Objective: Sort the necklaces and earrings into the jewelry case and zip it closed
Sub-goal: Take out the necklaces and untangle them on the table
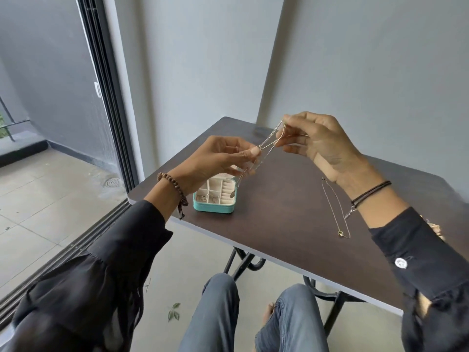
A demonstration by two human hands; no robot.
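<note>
Two necklaces are out in plain sight, with one case and two hands at work. The first necklace (270,138), a fine pale chain doubled into several strands, is stretched in the air above the counter (279,217). Its long axis runs on a slant. The high end is at the right, and the low end drops toward the left and hangs just over the case. The right grip (319,146) pinches the upper end between thumb and fingertips, with the other fingers loosely curled. The left grip (215,161) pinches the chain lower down between thumb and forefinger, and the loose tail dangles below it.

The second necklace (335,207) lies flat on the counter, just beside the right wrist. It is a thin loop drawn out long, pointing from the far side toward the near edge, with a small gold clasp at its near end.

The one jewelry case (213,209) is teal and stands open near the left edge of the counter, below the left grip. Its cream lining is split into small compartments and a row of slots. A few little pieces lie in the near-left compartments, too small to count or name. The lid is mostly hidden behind the hand.

Something gold-coloured (435,228) shows past the right sleeve, but I cannot tell what it is.
</note>
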